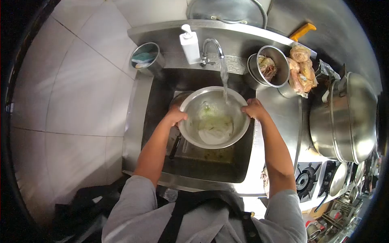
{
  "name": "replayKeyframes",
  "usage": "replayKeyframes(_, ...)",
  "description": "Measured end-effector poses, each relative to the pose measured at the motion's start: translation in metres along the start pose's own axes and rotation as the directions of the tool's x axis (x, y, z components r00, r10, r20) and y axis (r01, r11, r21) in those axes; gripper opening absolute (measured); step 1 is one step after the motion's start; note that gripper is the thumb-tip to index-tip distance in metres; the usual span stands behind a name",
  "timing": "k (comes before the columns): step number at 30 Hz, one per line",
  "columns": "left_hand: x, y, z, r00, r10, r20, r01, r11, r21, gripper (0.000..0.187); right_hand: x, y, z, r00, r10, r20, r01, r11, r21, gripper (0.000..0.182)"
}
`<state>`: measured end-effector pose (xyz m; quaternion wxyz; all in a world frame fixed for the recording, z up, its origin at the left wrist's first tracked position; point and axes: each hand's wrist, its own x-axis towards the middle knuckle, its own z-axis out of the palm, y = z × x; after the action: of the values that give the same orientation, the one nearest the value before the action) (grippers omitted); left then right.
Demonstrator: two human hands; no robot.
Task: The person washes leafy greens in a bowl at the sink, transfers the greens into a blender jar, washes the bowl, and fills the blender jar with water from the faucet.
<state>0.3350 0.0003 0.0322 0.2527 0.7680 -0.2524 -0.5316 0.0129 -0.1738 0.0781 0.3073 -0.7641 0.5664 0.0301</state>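
A wide metal bowl (214, 139) is held over the dark sink (239, 166) by its rim. My left hand (176, 116) is closed on the bowl's left edge, and my right hand (254, 109) grips the right edge. Water runs from the curved faucet (213, 43) into the bowl, where cloudy, pale green water with small bits shows. Beneath the bowl at the left, part of another round vessel (178, 98) is visible. A dark-handled utensil (175, 146) lies in the sink below my left hand.
Behind the sink stand a white pump bottle (190, 47) and a metal cup with sponges (146, 58). To the right are a metal pot holding scraps (273, 67), bagged food (302, 73), a large lidded pot (342, 117) and a stove burner (304, 181).
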Motion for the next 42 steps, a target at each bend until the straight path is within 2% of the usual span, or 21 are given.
replayKeyframes(2,0.015,-0.008,0.009,0.999,0.026,0.018,-0.026,1.0,-0.004,0.04,-0.008,0.006,-0.006,0.998,0.015,0.056,-0.024,0.986,0.165,0.022)
replayKeyframes(4,0.036,-0.017,0.024,0.988,-0.087,0.128,0.104,0.986,-0.13,0.042,-0.042,-0.018,-0.034,0.988,0.03,0.154,-0.133,0.683,0.718,0.019)
replayKeyframes(6,0.052,-0.011,0.041,0.98,-0.057,0.191,0.081,0.989,-0.123,0.045,-0.057,-0.021,-0.038,0.997,-0.053,0.054,-0.009,0.627,0.779,0.015)
replayKeyframes(9,0.07,-0.001,0.078,0.969,-0.05,0.242,0.108,0.967,-0.23,0.054,-0.078,-0.025,-0.033,0.88,-0.333,-0.338,0.438,0.843,0.312,0.009)
replayKeyframes(11,0.075,0.012,0.103,0.966,-0.083,0.243,0.164,0.927,-0.338,0.06,-0.125,-0.065,-0.028,0.812,-0.384,-0.44,0.48,0.868,0.129,0.01)
replayKeyframes(14,0.07,0.033,0.128,0.958,0.006,0.286,0.135,0.872,-0.471,0.059,-0.161,-0.077,0.027,0.7,-0.682,-0.212,0.626,0.729,-0.279,0.008)
replayKeyframes(15,0.063,0.036,0.132,0.953,0.07,0.293,0.11,0.825,-0.554,0.059,-0.179,-0.074,0.037,0.51,-0.839,-0.191,0.675,0.528,-0.515,0.006)
replayKeyframes(16,0.053,0.039,0.135,0.942,0.145,0.302,0.092,0.756,-0.648,0.058,-0.186,-0.065,0.052,0.378,-0.906,-0.189,0.733,0.418,-0.536,0.008)
replayKeyframes(18,0.032,0.046,0.132,0.919,0.296,0.259,0.018,0.627,-0.779,0.058,-0.206,-0.052,0.05,0.348,-0.919,-0.185,0.75,0.391,-0.534,0.01)
replayKeyframes(22,0.024,0.046,0.096,0.858,0.51,0.056,-0.221,0.466,-0.857,0.056,-0.21,-0.02,0.031,0.398,-0.914,-0.075,0.812,0.389,-0.435,0.01)
replayKeyframes(25,0.039,0.005,0.051,0.68,0.721,-0.132,-0.516,0.343,-0.785,0.046,-0.178,-0.005,0.035,0.426,-0.899,-0.099,0.841,0.434,-0.322,0.009)
replayKeyframes(26,0.03,0.003,0.043,0.635,0.71,-0.304,-0.751,0.476,-0.458,0.043,-0.16,-0.001,0.04,0.438,-0.887,-0.146,0.848,0.462,-0.259,0.009)
replayKeyframes(27,0.018,0.004,0.035,0.527,0.724,-0.445,-0.822,0.568,-0.049,0.039,-0.144,-0.006,0.036,0.542,-0.821,-0.18,0.794,0.57,-0.211,0.01)
replayKeyframes(28,0.009,0.007,0.026,0.528,0.723,-0.445,-0.82,0.571,-0.045,0.039,-0.127,-0.01,0.031,0.641,-0.74,-0.203,0.725,0.671,-0.155,0.012)
replayKeyframes(30,-0.005,0.002,0.012,0.579,0.536,-0.614,-0.619,0.779,0.095,0.029,-0.096,-0.034,0.014,0.816,-0.503,-0.285,0.541,0.837,0.074,0.014)
replayKeyframes(31,-0.006,-0.006,0.009,0.591,0.528,-0.61,-0.604,0.791,0.098,0.029,-0.078,-0.05,0.011,0.77,-0.47,-0.432,0.592,0.779,0.207,0.017)
replayKeyframes(33,-0.003,-0.017,0.001,0.629,0.42,-0.654,-0.365,0.903,0.229,0.022,-0.017,-0.072,0.019,0.796,-0.374,-0.476,0.586,0.671,0.454,0.014)
replayKeyframes(35,0.005,-0.034,0.0,0.596,0.511,-0.62,-0.341,0.86,0.381,0.021,0.008,-0.11,-0.004,0.968,-0.136,-0.209,0.25,0.538,0.805,0.013)
replayKeyframes(36,0.008,-0.038,-0.001,0.559,0.6,-0.573,-0.321,0.793,0.517,0.021,0.031,-0.118,-0.003,0.969,-0.136,-0.206,0.247,0.535,0.808,0.013)
replayKeyframes(38,-0.004,-0.025,0.004,0.617,0.514,-0.596,-0.287,0.852,0.438,0.023,0.067,-0.125,0.013,0.997,0.07,0.025,-0.025,0.0,1.0,0.011)
replayKeyframes(42,-0.008,-0.02,0.0,0.685,0.395,-0.613,-0.163,0.902,0.399,0.025,0.053,-0.124,0.001,0.968,-0.201,0.151,-0.134,0.097,0.986,0.022)
